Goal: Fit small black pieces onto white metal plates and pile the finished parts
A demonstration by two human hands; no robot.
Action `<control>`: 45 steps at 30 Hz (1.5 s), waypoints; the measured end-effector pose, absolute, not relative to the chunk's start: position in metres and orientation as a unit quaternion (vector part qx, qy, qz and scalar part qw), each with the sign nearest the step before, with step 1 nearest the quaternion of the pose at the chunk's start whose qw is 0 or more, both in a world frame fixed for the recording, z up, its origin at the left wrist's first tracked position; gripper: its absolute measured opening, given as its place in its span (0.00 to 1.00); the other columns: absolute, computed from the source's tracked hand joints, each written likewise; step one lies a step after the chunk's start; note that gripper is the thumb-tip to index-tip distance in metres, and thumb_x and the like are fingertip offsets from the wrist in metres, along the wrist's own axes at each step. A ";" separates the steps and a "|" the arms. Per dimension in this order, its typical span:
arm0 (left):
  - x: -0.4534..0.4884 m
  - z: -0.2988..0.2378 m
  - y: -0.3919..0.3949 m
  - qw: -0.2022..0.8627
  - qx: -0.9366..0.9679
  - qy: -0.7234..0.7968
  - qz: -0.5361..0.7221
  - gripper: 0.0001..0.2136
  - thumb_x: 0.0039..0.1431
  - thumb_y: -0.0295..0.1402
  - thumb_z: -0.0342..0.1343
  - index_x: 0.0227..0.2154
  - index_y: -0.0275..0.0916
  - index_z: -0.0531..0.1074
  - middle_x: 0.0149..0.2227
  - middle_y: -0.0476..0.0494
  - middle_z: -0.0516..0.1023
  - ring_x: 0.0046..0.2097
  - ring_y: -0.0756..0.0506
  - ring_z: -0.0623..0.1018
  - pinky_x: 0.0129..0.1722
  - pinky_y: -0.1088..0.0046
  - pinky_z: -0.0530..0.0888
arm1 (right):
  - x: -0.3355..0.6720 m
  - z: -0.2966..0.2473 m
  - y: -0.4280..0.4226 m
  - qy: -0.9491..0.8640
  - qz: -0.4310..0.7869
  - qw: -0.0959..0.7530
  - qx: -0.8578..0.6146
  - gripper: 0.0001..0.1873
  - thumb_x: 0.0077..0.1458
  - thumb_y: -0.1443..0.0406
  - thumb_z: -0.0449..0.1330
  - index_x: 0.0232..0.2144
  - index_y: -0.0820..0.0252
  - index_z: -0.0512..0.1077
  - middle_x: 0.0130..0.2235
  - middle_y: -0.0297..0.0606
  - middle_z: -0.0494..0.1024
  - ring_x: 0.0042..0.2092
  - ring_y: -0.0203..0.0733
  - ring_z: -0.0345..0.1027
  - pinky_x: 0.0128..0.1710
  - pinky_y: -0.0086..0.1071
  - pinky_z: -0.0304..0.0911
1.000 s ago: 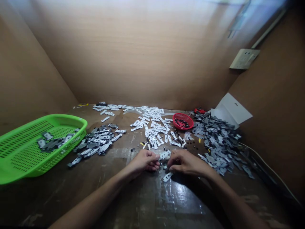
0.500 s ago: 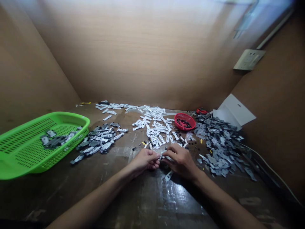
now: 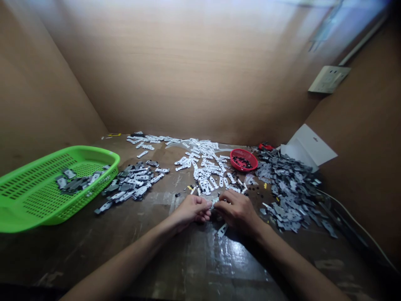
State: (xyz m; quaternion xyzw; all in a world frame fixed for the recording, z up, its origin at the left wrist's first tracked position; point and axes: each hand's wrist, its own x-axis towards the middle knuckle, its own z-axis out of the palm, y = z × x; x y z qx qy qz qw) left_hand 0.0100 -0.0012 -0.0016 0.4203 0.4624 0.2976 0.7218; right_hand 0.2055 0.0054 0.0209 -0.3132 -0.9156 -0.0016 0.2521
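My left hand (image 3: 193, 209) is closed in a pinch on a small whitish plastic part (image 3: 214, 202), mostly covered by fingers. From the other side my right hand (image 3: 239, 212) curls its fingers onto the same part, thumb and forefinger pressed close. A flat white plastic piece (image 3: 222, 230) lies on the table below my right hand. Just beyond both hands spreads a heap of white flat plastic pieces (image 3: 206, 169), with tiny black bits among the nearest ones. A red basket (image 3: 232, 161) of small black parts stands behind my right hand.
At left sits a green basket (image 3: 37, 221) holding some grey-and-white pieces. Beside it is a pile of joined grey-and-white pieces (image 3: 134, 182). Many grey flat pieces (image 3: 291, 188) lie at right, near a white card (image 3: 313, 146) and a cable (image 3: 351, 217). Wooden panels enclose the table.
The fingers of my right hand have drawn in closer round the part. My left hand keeps its pinch. The view has shifted very slightly.
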 end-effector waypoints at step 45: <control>0.008 0.000 0.001 0.691 0.449 0.490 0.282 0.19 0.44 0.47 0.58 0.28 0.32 0.69 0.25 0.44 0.75 0.23 0.53 0.73 0.23 0.79 0.69 | 0.235 0.039 0.026 -0.672 0.445 0.356 -0.473 0.14 0.45 0.59 0.61 0.33 0.63 0.74 0.29 0.37 0.75 0.28 0.36 0.65 0.29 0.29 0.61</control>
